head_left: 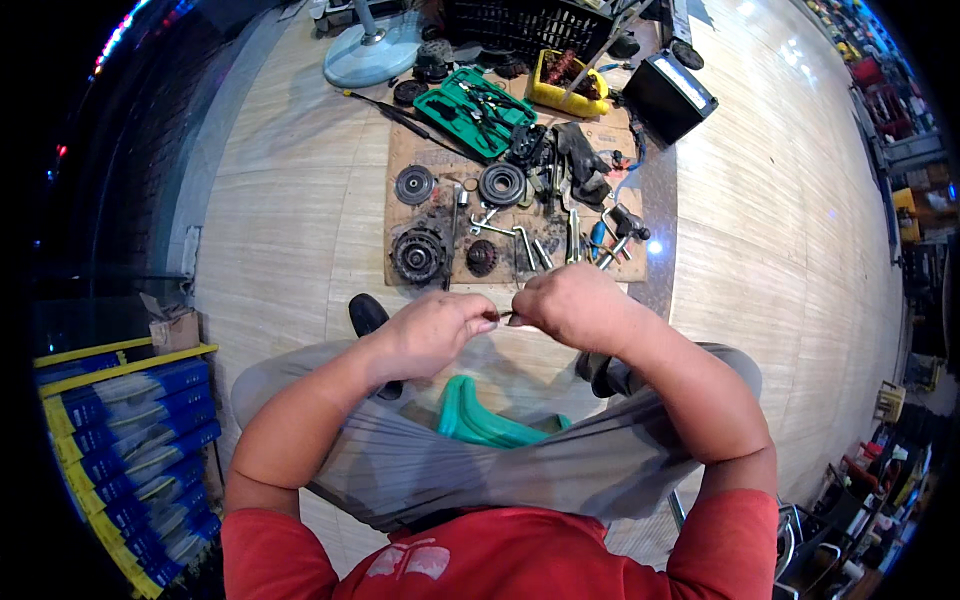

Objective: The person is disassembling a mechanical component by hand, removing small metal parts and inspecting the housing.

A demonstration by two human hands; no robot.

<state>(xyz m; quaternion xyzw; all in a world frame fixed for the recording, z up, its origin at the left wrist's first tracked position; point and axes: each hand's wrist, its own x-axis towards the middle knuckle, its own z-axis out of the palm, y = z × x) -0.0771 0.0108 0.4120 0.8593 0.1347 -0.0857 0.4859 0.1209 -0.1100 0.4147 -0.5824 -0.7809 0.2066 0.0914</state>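
My left hand (pixel 447 325) and my right hand (pixel 567 303) meet above my lap, both closed in a pinch. Between their fingertips runs a small thin dark piece (pixel 506 314), mostly covered by the fingers, so its kind cannot be made out. Beyond the hands, a sheet of cardboard (pixel 400 150) lies on the floor with greasy round metal parts on it. These include a grooved black wheel (pixel 418 255), a smaller toothed part (pixel 481 257), a flat disc (pixel 415 184) and a thick ring-shaped part (pixel 502 184). L-shaped wrenches (pixel 492 224) and other hand tools lie nearest my right hand.
A green tool case (pixel 478 112) lies unfolded at the back, beside a yellow container (pixel 568 84) and a black box (pixel 668 98). Behind stands a black crate (pixel 530 30). A green stool (pixel 485 418) shows beneath me. Stacked blue-and-yellow boxes (pixel 135 460) stand left.
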